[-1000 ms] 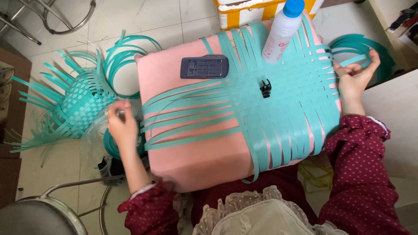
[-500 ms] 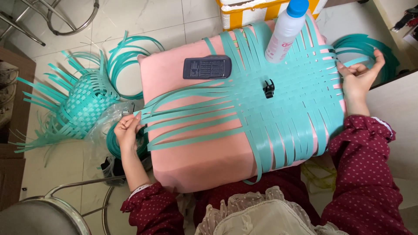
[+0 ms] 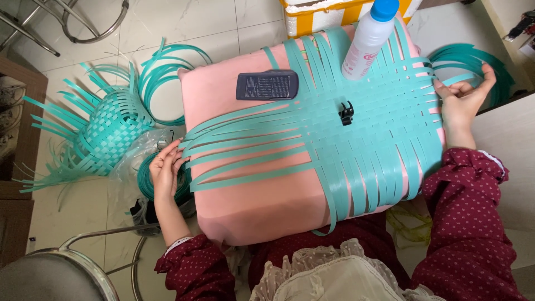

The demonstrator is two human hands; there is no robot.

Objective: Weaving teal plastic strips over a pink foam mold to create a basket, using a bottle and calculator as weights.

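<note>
A woven mat of teal plastic strips (image 3: 368,134) lies on a pink table top (image 3: 267,212). My left hand (image 3: 166,170) touches the loose strip ends at the table's left edge, fingers curled around them. Over at the right edge, my right hand (image 3: 463,103) pinches the end of a teal strip. A white bottle with a blue cap (image 3: 368,36), a dark flat rectangular device (image 3: 267,85) and a small black clip (image 3: 346,113) rest on the weave.
A half-woven teal basket (image 3: 108,136) lies on the tiled floor at left, beside coils of teal strip (image 3: 167,78) and a clear plastic bag. More coiled strip (image 3: 473,61) sits at right. Metal stool frames stand at top left and bottom left. A yellow-white box (image 3: 312,17) is behind the table.
My left hand has moved right, from the floor side to the strip ends at the table edge. My right hand has stayed at the right edge, shifting slightly along a strip.
</note>
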